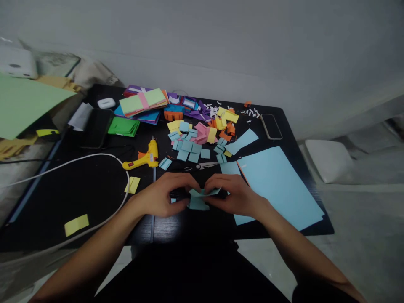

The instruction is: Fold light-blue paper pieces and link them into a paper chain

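Between my two hands is a small folded piece of light blue paper point(198, 203), held just above the near part of the black table point(183, 229). My left hand point(168, 193) pinches its left side with thumb and fingers. On the other side, my right hand point(232, 191) grips the paper's right part the same way. Just beyond my fingers lie metal scissors point(202, 166). Several small folded light blue paper pieces point(189, 149) are gathered behind them. Large light blue sheets point(277, 185) lie to the right of my right hand, partly under my forearm.
A yellow glue gun point(147, 156) lies left of my hands, near a white cable point(94, 156). Bundled coloured papers point(143, 102), green paper point(123, 126), and pink and yellow folded pieces point(205, 134) occupy the back. A phone point(271, 126) lies at the back right.
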### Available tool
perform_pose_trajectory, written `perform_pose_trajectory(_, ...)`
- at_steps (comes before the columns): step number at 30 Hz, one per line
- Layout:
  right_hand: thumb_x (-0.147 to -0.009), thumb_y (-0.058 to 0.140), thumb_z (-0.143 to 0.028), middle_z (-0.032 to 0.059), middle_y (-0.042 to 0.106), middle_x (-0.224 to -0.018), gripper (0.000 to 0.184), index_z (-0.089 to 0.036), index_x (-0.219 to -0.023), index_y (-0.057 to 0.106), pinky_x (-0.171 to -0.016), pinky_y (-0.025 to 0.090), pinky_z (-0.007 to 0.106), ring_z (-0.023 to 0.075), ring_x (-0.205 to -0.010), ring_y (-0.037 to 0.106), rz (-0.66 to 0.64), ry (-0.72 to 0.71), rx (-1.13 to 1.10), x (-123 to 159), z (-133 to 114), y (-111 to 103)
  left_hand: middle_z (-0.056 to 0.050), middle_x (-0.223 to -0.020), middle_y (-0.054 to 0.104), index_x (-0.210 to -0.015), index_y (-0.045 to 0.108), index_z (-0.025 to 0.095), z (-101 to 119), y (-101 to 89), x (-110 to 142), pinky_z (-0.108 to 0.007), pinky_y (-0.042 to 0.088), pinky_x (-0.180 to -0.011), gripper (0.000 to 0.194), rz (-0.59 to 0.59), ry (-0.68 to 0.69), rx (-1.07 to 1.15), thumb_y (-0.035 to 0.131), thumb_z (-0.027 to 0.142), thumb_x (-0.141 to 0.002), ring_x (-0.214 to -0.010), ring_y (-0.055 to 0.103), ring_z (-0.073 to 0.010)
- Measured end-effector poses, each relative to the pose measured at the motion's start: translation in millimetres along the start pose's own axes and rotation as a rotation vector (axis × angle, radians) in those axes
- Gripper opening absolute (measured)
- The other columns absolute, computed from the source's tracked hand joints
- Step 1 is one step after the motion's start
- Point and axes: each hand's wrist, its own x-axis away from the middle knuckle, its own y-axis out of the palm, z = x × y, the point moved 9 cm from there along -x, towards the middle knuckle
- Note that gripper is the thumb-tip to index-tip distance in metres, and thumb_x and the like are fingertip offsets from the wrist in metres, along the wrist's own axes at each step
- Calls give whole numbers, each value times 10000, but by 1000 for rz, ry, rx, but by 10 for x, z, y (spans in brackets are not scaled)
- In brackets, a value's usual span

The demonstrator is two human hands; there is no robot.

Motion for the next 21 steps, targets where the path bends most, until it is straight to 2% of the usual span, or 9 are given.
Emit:
perform_pose_trajectory(3,-922,759,-188,52,752,-915,74,-191,-953,692,-724,596,271,157,-820,726,73,-48,10,32,-33,-21,-62,-1014,751,-1075,697,177,41,33,7,-289,573,-809,271,23,27,-8,682,84,-821,-904,721,-180)
perform_pose_trajectory(7,-940,723,-165,54,749,-936,61,-198,-979,691,-696,606,248,140,-809,729,138,-119,14,84,-102,-31,-70,-1022,755,-1103,708,177,55,-8,25,-287,575,-817,275,58,49,38,681,95,-842,-917,729,-183)
perform_pose_trajectory(10,-935,702,-132,67,751,-961,87,-194,-995,689,-702,613,245,141,-817,729,135,-151,54,118,-160,-12,-98,-1070,763,-1127,718,165,30,-12,21,-326,571,-857,251,-22,29,174,636,204,-892,-972,730,-222)
perform_pose_trajectory(12,-924,688,-112,77,754,-972,104,-186,-998,685,-715,616,251,148,-831,729,98,-159,80,131,-183,31,-94,-1023,771,-1084,727,160,-27,8,10,-323,562,-831,242,-78,-44,250,564,298,-971,-937,731,-220)
perform_pose_trajectory(14,-916,680,-98,80,756,-975,109,-178,-990,683,-728,617,256,156,-844,731,52,-151,88,135,-180,86,-60,-895,760,-985,718,161,-121,16,0,-277,538,-736,265,-77,-157,235,515,326,-1024,-812,714,-178)
perform_pose_trajectory(17,-908,680,-94,81,759,-970,101,-168,-976,686,-740,618,264,166,-848,734,1,-139,90,134,-162,165,-17,-809,745,-925,693,163,-215,47,-2,-227,514,-667,175,-58,-268,168,643,322,-979,-729,694,-137)
perform_pose_trajectory(21,-912,689,-103,84,763,-984,96,-161,-989,692,-755,620,268,171,-863,739,-27,-138,84,126,-162,221,-16,-837,791,-937,754,170,-235,152,10,-210,534,-688,126,-142,-285,163,747,292,-906,-749,725,-131)
